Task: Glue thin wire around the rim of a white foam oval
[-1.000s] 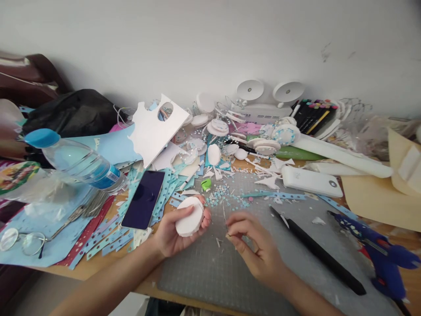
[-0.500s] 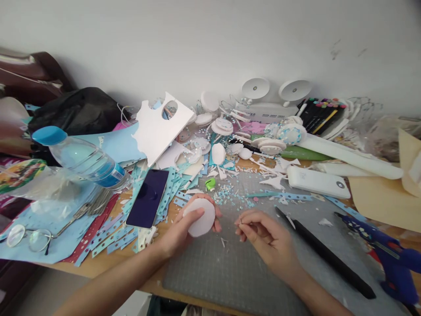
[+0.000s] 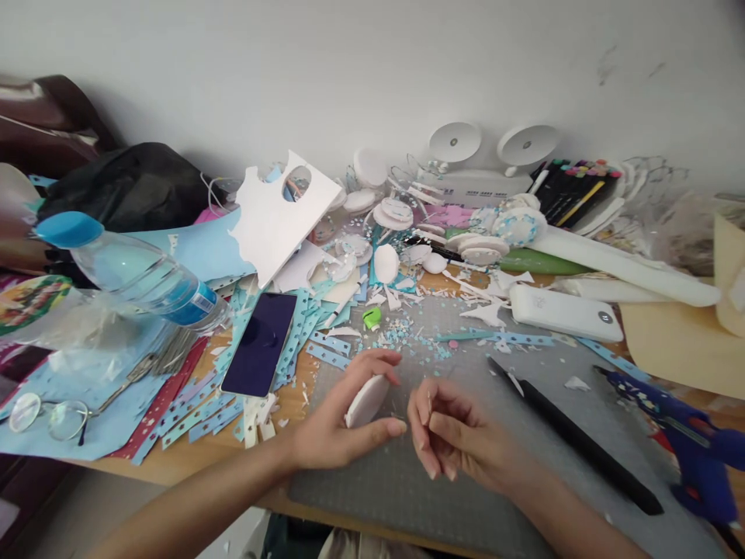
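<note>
A round white disc (image 3: 368,401), seen partly edge-on, sits in the palm of my left hand (image 3: 343,415), whose thumb and fingers reach out past it on either side. Close by on the right, my right hand (image 3: 457,427) has its thumb and index finger pinched together. Something thin and tiny seems to show at those fingertips, too small to name. The two hands are a short gap apart over the grey cutting mat (image 3: 372,497). Beyond them lies a small bright green object (image 3: 372,317) beside scattered light-blue paper bits (image 3: 401,338).
A black-handled knife (image 3: 582,442) and a blue glue gun (image 3: 692,450) lie on the right, with a white power bank (image 3: 566,312) behind. On the left are a phone (image 3: 259,344), a water bottle (image 3: 140,272) and glasses (image 3: 52,415). White discs (image 3: 393,213) crowd the back.
My left hand has turned, so the disc that faced up now stands nearly edge-on, its thumb off the disc's face. The right hand has come slightly lower, still pinching.
</note>
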Motion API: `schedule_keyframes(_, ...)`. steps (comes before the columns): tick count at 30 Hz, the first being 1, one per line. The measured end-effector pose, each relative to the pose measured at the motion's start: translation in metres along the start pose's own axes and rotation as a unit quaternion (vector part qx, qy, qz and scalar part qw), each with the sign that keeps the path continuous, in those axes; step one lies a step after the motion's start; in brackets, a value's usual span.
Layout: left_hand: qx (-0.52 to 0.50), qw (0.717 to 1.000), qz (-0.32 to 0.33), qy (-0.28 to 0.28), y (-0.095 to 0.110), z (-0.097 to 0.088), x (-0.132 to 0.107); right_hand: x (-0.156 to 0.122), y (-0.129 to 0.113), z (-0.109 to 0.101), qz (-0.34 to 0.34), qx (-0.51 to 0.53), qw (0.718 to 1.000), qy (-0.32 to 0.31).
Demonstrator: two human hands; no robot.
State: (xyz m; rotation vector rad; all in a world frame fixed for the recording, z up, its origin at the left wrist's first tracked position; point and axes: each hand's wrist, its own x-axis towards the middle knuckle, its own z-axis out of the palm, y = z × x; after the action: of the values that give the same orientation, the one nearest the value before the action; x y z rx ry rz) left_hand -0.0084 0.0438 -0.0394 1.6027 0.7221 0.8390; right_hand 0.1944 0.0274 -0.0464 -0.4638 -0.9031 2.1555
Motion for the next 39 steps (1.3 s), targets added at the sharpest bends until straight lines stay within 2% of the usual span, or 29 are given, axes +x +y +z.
schedule_keyframes(3,-0.044,0.999,-0.023,0.021,-0.002,0.001,-0.001,-0.001,-0.001,-0.002,0.021,0.003,1.000,-0.015)
schedule_keyframes(5,-0.127,0.991,-0.049,0.009,-0.004,0.003,0.000,-0.002,0.000,-0.005,0.029,-0.005,0.999,-0.022)
schedule_keyframes(8,-0.255,0.963,-0.092,-0.008,-0.004,0.004,0.002,-0.004,0.000,-0.007,0.032,-0.045,0.998,-0.040)
schedule_keyframes(10,-0.304,0.946,-0.112,0.000,-0.004,0.005,0.004,-0.006,0.000,-0.006,0.028,-0.082,0.995,-0.048)
schedule_keyframes(13,-0.364,0.922,-0.134,0.026,-0.004,0.005,0.006,-0.010,0.003,-0.003,-0.014,-0.198,0.980,0.011)
schedule_keyframes(14,-0.378,0.914,-0.142,0.034,-0.004,0.005,0.006,-0.011,0.005,-0.003,-0.044,-0.256,0.965,0.041)
schedule_keyframes(16,-0.393,0.905,-0.156,0.047,-0.004,0.005,0.007,-0.012,0.010,-0.004,-0.131,-0.381,0.910,0.097)
schedule_keyframes(18,-0.397,0.901,-0.166,0.052,-0.003,0.005,0.007,-0.012,0.016,-0.008,-0.233,-0.491,0.828,0.135)
schedule_keyframes(20,-0.404,0.898,-0.171,0.047,-0.003,0.005,0.007,-0.010,0.020,-0.011,-0.299,-0.578,0.745,0.147)
schedule_keyframes(22,-0.415,0.892,-0.177,0.038,-0.003,0.005,0.007,-0.009,0.021,-0.013,-0.310,-0.638,0.695,0.119)
schedule_keyframes(24,-0.425,0.886,-0.184,0.029,-0.003,0.006,0.008,-0.007,0.018,-0.012,-0.293,-0.673,0.674,0.084)
schedule_keyframes(28,-0.440,0.877,-0.191,0.016,-0.006,0.007,0.009,-0.007,0.011,-0.011,-0.272,-0.675,0.683,0.063)
schedule_keyframes(33,-0.462,0.870,-0.174,-0.008,-0.008,0.009,0.010,-0.008,0.009,-0.020,-0.304,-0.644,0.699,0.065)
schedule_keyframes(36,-0.443,0.881,-0.167,-0.022,-0.007,0.009,0.010,-0.009,0.010,-0.023,-0.294,-0.612,0.731,0.063)
schedule_keyframes(39,-0.425,0.892,-0.152,0.005,-0.007,0.009,0.010,-0.010,0.008,-0.024,-0.273,-0.554,0.779,0.106)
